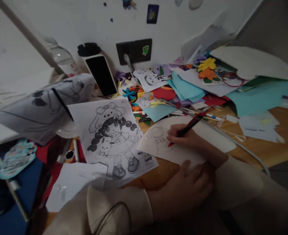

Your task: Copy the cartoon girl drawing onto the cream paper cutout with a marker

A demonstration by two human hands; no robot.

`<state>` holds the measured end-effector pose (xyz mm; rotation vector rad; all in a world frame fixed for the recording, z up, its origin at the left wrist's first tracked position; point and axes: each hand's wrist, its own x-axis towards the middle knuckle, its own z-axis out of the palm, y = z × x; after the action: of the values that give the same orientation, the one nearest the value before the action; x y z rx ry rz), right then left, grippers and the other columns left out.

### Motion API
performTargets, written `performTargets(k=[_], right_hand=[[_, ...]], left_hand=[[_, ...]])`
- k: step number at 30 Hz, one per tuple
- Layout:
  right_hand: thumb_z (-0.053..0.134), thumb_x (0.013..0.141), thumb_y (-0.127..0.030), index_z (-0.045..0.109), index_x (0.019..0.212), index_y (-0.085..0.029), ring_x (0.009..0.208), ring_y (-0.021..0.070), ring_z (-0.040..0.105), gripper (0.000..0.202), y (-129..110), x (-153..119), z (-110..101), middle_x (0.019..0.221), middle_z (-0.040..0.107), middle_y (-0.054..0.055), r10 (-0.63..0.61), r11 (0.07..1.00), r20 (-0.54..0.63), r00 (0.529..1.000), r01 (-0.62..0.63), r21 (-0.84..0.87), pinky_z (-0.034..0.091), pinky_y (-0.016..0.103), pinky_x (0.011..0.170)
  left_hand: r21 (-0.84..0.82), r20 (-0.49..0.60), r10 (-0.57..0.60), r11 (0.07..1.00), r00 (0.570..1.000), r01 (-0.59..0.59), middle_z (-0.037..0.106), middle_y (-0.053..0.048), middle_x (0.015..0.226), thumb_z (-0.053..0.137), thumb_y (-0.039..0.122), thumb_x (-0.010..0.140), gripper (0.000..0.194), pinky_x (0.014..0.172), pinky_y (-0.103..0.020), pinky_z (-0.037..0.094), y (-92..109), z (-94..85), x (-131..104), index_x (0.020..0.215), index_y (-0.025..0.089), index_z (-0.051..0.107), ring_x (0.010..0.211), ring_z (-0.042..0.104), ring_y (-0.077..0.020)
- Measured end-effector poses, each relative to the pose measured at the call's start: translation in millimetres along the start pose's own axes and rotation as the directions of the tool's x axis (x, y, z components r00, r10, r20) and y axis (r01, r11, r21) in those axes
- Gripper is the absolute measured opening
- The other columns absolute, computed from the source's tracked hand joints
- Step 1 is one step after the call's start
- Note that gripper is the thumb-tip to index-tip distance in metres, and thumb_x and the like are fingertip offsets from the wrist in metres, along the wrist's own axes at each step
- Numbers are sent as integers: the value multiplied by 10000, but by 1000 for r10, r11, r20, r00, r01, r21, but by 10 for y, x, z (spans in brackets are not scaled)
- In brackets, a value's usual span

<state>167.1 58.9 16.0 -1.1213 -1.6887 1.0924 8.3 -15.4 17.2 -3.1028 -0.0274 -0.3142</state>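
Note:
My right hand (186,137) grips a red and black pen (191,124), its red tip touching or just above a white paper (148,138) with a faint pencil sketch. My left hand (190,189) lies with its fingers spread at the paper's lower edge, partly under my right wrist, holding nothing visible. To the left of the sketch is a printed sheet (114,137) showing a cartoon girl with braids, a bunny hat and a plush toy. Her picture is black and white.
Behind are a phone (102,75), a plastic bottle (62,58), a wall socket (134,52), teal paper (186,86) and coloured scraps. A curled drawing (43,104) stands at left; a white cable (246,150) crosses the right side.

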Motion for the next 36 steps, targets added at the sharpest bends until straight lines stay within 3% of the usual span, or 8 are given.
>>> performTargets(k=[2, 5, 9, 14, 29, 36], right_hand=[[621, 772, -250, 418, 610, -172, 522, 81, 421, 271, -86, 9, 113, 576, 458, -41, 24, 1000, -34, 999, -25, -20, 336, 207, 482], [644, 760, -282, 470, 635, -167, 551, 96, 445, 243, -185, 20, 279, 601, 504, -21, 23, 994, 35, 999, -19, -107, 349, 223, 500], [558, 799, -268, 382, 531, -174, 499, 84, 363, 334, -166, 45, 390, 501, 399, -44, -4, 968, 136, 991, 38, -247, 298, 233, 483], [499, 809, -230, 328, 528, -179, 492, 73, 324, 333, -55, 70, 375, 502, 349, -56, -54, 969, 206, 977, 101, -227, 270, 222, 476], [494, 824, -229, 322, 528, -181, 503, 82, 326, 345, 31, 41, 354, 506, 351, -51, -56, 928, 215, 975, 130, -348, 259, 238, 490], [488, 826, -209, 295, 529, -182, 505, 80, 313, 355, 5, 51, 349, 516, 316, -54, -95, 929, 248, 964, 176, -325, 258, 241, 496]], left_hand=[[-15, -11, -12, 1000, 1000, 11, 410, -109, 1353, 267, 243, 900, 431, 1041, -483, 291, -4, -6, -3, 1294, 129, 397, 1294, 326, -263], [-41, -21, -3, 999, 1000, 2, 465, -98, 1285, 298, 240, 890, 397, 1066, -506, 241, -14, -11, -1, 1239, 133, 456, 1268, 356, -265], [-67, -17, 4, 998, 1000, -5, 485, -112, 1240, 354, 224, 868, 370, 1076, -514, 202, -17, 2, 8, 1200, 117, 476, 1237, 385, -261], [-85, -47, 8, 996, 999, -12, 497, -119, 1213, 372, 240, 856, 366, 1074, -513, 201, -13, 37, 9, 1183, 115, 478, 1222, 396, -269], [-113, -94, -9, 994, 996, -2, 501, -105, 1189, 350, 211, 862, 342, 1060, -539, 211, -1, 79, -3, 1152, 114, 505, 1194, 414, -276], [-98, -104, -17, 995, 994, 7, 521, -109, 1173, 333, 215, 877, 340, 1045, -517, 238, -11, 55, 3, 1150, 111, 506, 1206, 412, -276]])
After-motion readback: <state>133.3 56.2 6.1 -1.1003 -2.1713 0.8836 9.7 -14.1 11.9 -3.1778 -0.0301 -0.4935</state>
